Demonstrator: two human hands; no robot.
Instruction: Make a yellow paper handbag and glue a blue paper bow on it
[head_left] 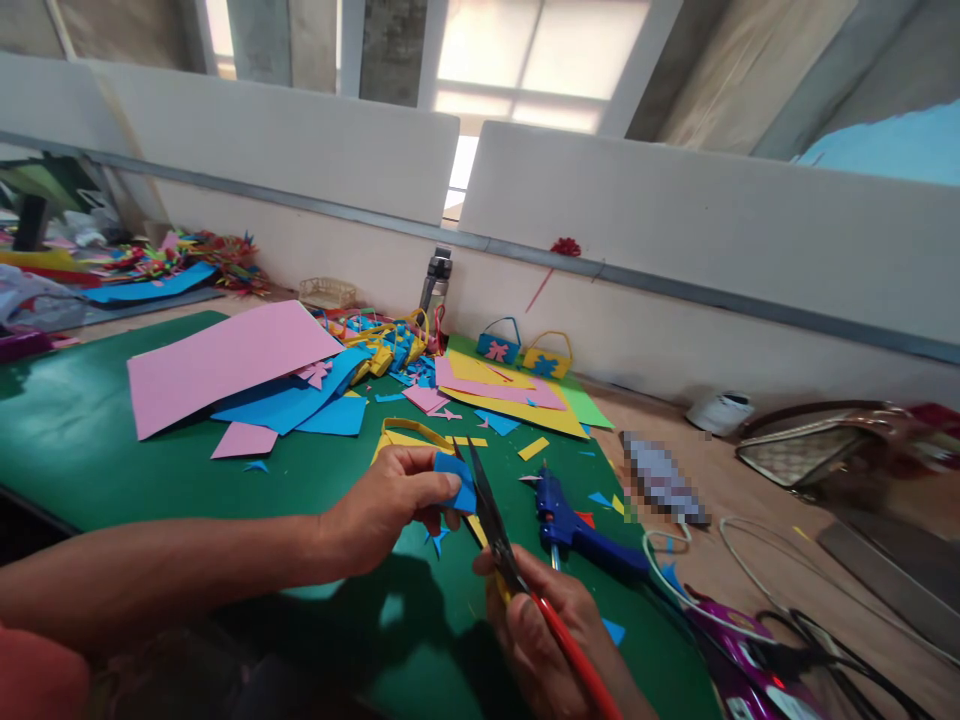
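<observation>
Between the thumb and fingers of my left hand (390, 505) is a small blue paper piece (455, 484). My right hand (536, 610) grips a pair of scissors (491, 515) with dark blades and red handles. The blades are parted and point upward, just beside the right edge of the blue piece; I cannot tell whether they touch it. Behind my left hand a yellow paper strip (416, 428) curves like a bag handle, its lower part hidden. Small blue scraps lie on the green mat (300, 500) under my hands.
A blue glue gun (592, 540) lies to the right, near a purple power strip (750, 650) and cables. Pink sheets (232, 365) and blue sheets (292, 405) are at left. Two small paper bags, blue (499, 347) and yellow (547, 360), stand by the wall, near a bottle (436, 285).
</observation>
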